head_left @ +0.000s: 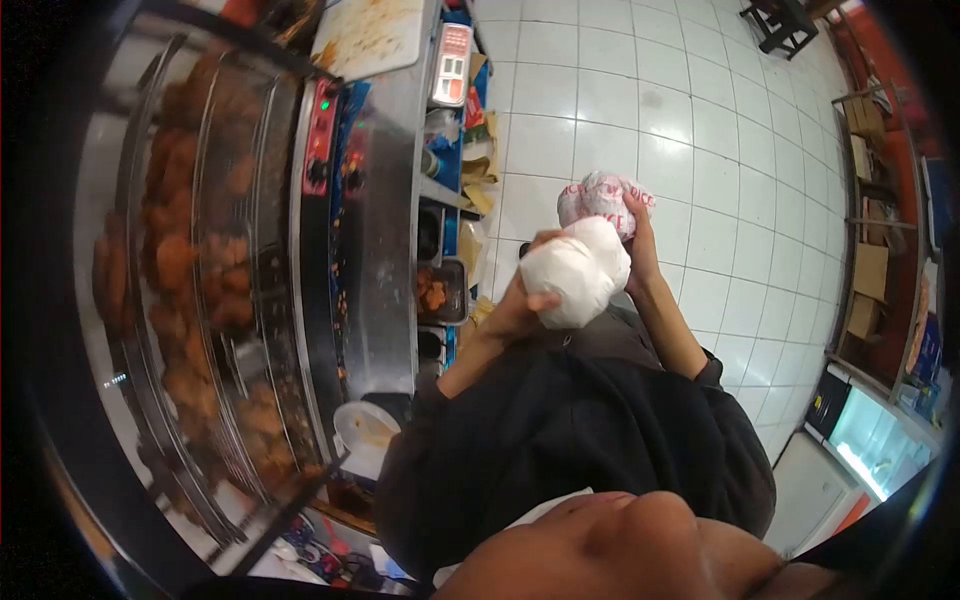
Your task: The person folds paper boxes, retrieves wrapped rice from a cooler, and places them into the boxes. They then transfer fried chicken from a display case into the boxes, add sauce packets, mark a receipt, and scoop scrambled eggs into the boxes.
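Note:
My left hand [518, 305] is closed around white paper-wrapped bundles [572, 275], rounded and pressed side by side in front of my chest. Just beyond them, my right hand [642, 245] grips paper-wrapped rice packets [598, 192] printed with red letters, of which "ICE" can be read. The white bundles overlap the near side of the printed packets. How many packets each hand holds is partly hidden.
On my left stands a glass display case [225, 250] stacked with fried chicken. A metal counter [385, 250] runs beside it, with a cutting board [370, 38] and a white tub [365, 440]. Shelves [870, 220] line the right side. A dark stool [782, 28] stands far off on the tiled floor.

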`<state>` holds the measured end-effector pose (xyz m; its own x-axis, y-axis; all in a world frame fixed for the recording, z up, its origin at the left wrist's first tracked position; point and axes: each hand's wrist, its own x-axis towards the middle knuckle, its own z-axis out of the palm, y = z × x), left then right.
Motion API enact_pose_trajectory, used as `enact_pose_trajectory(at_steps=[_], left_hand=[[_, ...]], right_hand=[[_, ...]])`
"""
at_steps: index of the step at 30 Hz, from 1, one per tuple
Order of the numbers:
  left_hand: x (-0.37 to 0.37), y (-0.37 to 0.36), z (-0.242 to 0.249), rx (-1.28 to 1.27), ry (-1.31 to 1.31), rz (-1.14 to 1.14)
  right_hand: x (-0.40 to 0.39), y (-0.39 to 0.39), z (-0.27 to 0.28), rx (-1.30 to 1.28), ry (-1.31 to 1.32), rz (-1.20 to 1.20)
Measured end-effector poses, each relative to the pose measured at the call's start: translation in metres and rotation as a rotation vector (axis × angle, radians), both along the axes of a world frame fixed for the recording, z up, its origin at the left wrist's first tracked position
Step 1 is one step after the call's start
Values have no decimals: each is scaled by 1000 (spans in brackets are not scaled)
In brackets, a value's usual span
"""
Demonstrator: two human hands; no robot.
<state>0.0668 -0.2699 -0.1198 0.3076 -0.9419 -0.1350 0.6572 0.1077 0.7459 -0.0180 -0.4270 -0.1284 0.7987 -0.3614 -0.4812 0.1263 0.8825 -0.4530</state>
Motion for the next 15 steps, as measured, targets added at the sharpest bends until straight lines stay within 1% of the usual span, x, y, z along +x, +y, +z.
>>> enact_pose_trajectory(at_steps=[1,2,3,5,6,8,9,11,13,15], left_hand=[[14,-16,0,-19,244,-42],[30,-36,4,-14,328,-40],[49,-54,4,-10,324,-50],[86,-92,2,22,320,-36],[103,-112,-2,18,315,-39],[139,-149,-25,15,408,-38],[157,-169,-36,2,400,-22],[194,-207,-49,19,475,-45],[228,-251,-38,-36,450,28],[260,-289,-25,-85,426,104]], right_hand=[[9,-15,-1,6,14,-46],[17,-33,-6,-14,26,-66],[33,-50,-9,-11,22,-76],[61,-82,-14,34,44,-226],[75,-98,-23,4,63,-260],[107,-133,-35,-6,75,-269],[125,-156,-35,-17,77,-270],[152,-205,-50,-37,14,-203],[184,-255,-40,6,55,-207],[219,-309,-29,-54,0,-127]])
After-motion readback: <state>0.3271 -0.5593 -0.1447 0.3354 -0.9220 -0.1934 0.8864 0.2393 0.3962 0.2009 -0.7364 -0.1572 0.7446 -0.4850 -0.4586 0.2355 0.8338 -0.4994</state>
